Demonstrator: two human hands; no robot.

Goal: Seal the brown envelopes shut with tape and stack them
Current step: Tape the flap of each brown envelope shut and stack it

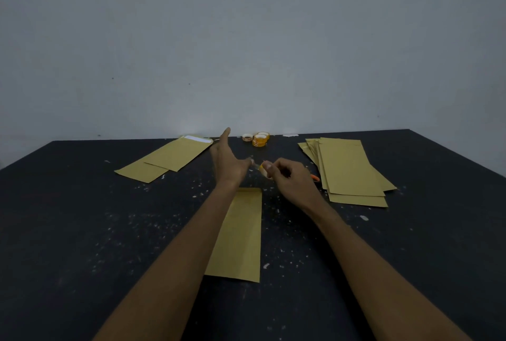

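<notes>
Reaches both forearms over the dark desk (82, 217), above a single brown envelope (241, 234) lying lengthwise at 6 o'clock, with the envelope stack (350, 168) at 2 o'clock. Curls the right hand (290, 176) round a small tape roll (264, 170). Holds the left hand (228, 162) edge-up, fingers straight toward 12, thumb toward the roll; cannot tell whether pinching tape.

Dim, flat light; soft motion blur, wide-angle edge distortion.
</notes>
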